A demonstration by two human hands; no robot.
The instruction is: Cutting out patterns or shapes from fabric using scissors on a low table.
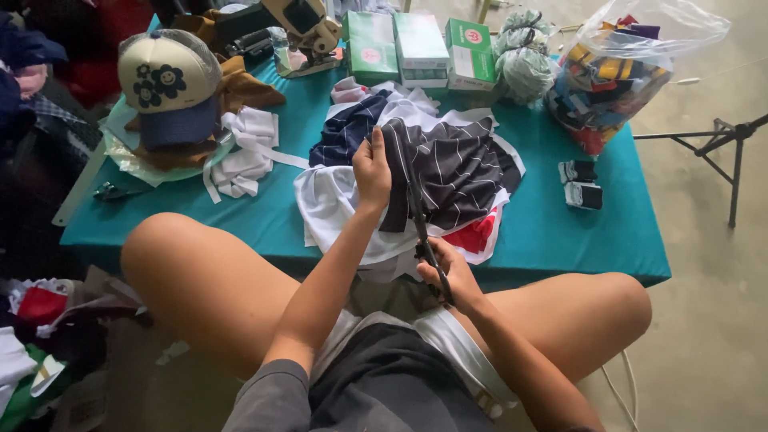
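Striped dark fabric (448, 164) is pinched by the left hand (372, 172); the right hand (448, 276) fingers grip scissors (420, 224), handles half hidden, over the desk (560, 240).

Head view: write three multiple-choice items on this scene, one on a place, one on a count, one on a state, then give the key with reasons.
1. Where does the cap lie?
A. at the table's far left
B. on the floor
C. inside the plastic bag

2. How many green boxes stand at the back edge of the table?
A. one
B. three
C. six

3. What is the right hand doing?
A. resting empty on a knee
B. gripping the scissors
C. lifting the cap

Key:
1 A, it sits on a heap at the far left.
2 B, three stand side by side.
3 B, its fingers are on the handles, blades along the striped cloth that the left hand holds.
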